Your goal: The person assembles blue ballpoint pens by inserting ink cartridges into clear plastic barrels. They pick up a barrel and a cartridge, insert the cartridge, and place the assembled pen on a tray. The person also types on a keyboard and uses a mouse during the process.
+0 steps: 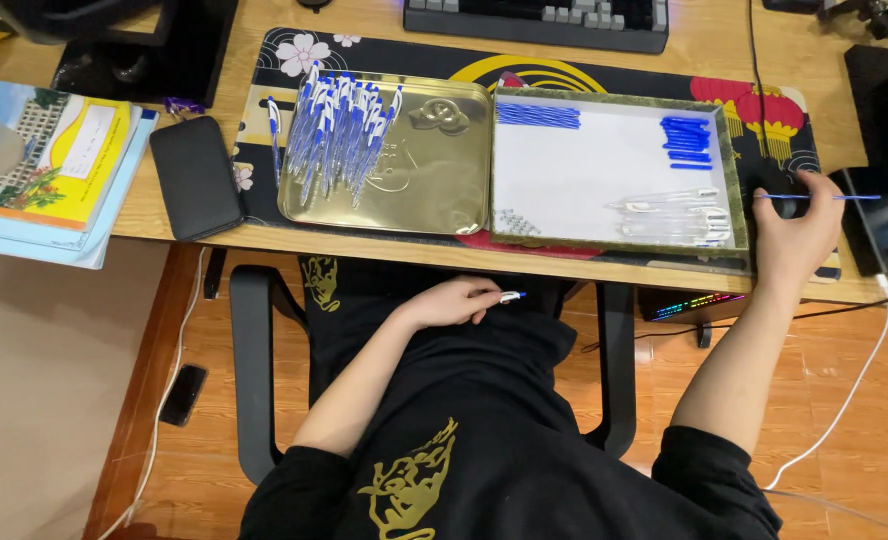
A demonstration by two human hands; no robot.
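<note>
My left hand point(452, 301) rests in my lap, closed around a pen part point(511, 296) whose white and blue tip sticks out. My right hand point(796, 222) is at the desk's right edge, pinching a thin blue pen refill point(849, 197) that points right. Between them a green-rimmed white tray point(604, 165) holds a row of blue refills point(537, 115), a stack of blue pieces point(686, 142), clear pen barrels point(679, 215) and small springs point(512, 222). A gold metal tray point(434, 180) to its left carries a pile of assembled blue and white pens point(339, 130).
A patterned desk mat point(524, 70) lies under both trays. A black phone-sized case point(196, 177) and stacked books point(54, 165) sit at the left, a keyboard point(536, 20) at the back, a dark device point(879, 230) with a white cable point(854, 380) at the right.
</note>
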